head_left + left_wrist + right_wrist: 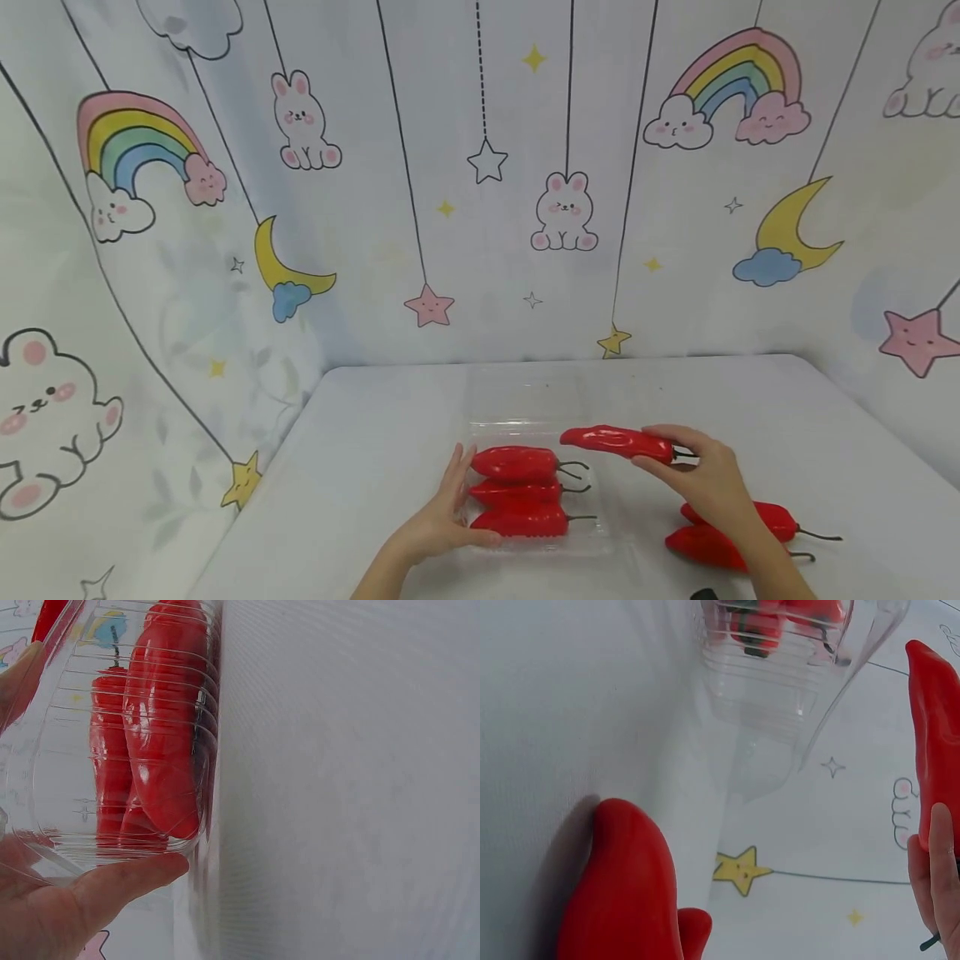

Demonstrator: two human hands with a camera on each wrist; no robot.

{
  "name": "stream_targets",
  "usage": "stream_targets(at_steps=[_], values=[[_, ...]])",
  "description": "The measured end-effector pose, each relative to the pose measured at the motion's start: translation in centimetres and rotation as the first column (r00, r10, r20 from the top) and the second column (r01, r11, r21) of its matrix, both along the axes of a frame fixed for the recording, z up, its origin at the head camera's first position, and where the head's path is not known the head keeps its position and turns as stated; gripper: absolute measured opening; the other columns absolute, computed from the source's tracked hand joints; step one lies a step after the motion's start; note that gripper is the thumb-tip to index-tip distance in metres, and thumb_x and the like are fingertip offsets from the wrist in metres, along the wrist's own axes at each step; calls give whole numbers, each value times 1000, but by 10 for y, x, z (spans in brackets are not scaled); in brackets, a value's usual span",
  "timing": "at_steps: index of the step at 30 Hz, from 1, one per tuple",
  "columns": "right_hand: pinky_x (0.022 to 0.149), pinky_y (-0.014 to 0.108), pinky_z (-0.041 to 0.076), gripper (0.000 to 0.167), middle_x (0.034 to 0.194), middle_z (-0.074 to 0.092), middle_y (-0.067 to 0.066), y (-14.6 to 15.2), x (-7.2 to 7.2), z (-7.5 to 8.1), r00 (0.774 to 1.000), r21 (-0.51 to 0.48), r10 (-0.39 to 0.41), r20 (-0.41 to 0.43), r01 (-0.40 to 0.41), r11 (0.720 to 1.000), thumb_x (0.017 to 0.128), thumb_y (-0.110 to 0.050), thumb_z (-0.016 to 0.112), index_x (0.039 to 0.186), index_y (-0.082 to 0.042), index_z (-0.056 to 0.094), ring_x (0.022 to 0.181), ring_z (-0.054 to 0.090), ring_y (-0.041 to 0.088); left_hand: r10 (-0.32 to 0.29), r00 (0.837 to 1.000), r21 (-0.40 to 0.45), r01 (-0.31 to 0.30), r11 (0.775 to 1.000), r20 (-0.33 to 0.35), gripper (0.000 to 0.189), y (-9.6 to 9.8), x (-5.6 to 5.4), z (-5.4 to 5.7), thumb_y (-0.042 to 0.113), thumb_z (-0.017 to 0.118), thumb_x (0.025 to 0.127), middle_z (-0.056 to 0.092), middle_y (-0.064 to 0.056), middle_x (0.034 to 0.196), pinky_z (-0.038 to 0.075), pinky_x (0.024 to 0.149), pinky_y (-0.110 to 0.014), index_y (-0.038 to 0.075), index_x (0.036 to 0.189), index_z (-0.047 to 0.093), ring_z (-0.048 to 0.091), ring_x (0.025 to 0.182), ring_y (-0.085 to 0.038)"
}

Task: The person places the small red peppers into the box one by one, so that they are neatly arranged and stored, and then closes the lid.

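Hands (435, 527) (708, 479) and box (540, 546) uncropped: head only

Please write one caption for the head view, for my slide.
Left grip holds a clear container of three red peppers; right grip holds up another pepper.

Head view faces forward-down; wrist views (closer) share the box (551, 547).
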State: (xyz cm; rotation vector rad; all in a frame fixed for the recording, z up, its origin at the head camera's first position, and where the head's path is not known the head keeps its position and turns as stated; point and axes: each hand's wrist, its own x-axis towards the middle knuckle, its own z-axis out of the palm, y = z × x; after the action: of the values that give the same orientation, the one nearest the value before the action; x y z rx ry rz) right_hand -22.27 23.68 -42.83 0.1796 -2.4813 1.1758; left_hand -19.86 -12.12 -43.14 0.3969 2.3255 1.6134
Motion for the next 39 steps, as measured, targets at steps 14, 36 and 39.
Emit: stream_targets(at_steps=[14,36,39], values=[[62,31,55,52,108,60,13,-38,26,37,999,-39,-1,49,3,999,72,-34,77,114,-9,62,93,54,26,6,1000,-29,-6,1000,-11,113,-2,0,0,26,82,65,-4,-10,152,45,88,-50,24,148,5,16,132,-44],[66,27,55,46,109,62,7,-67,32,28,988,-123,132,83,-122,985,71,-22,79,113,-14,63,94,57,24,-12,1000,-2,12,1000,-9,112,-1,1,-1,22,81,67,-6,-11,151,44,89,-52,26,147,4,15,132,-46],[65,28,55,45,109,62,7,-71,33,26,987,-128,147,71,-137,982,70,-19,80,111,-13,64,94,58,25,-17,1000,3,17,1000,-12,111,-2,1,0,22,81,67,-6,-11,151,44,89,-51,28,147,5,15,132,-45]])
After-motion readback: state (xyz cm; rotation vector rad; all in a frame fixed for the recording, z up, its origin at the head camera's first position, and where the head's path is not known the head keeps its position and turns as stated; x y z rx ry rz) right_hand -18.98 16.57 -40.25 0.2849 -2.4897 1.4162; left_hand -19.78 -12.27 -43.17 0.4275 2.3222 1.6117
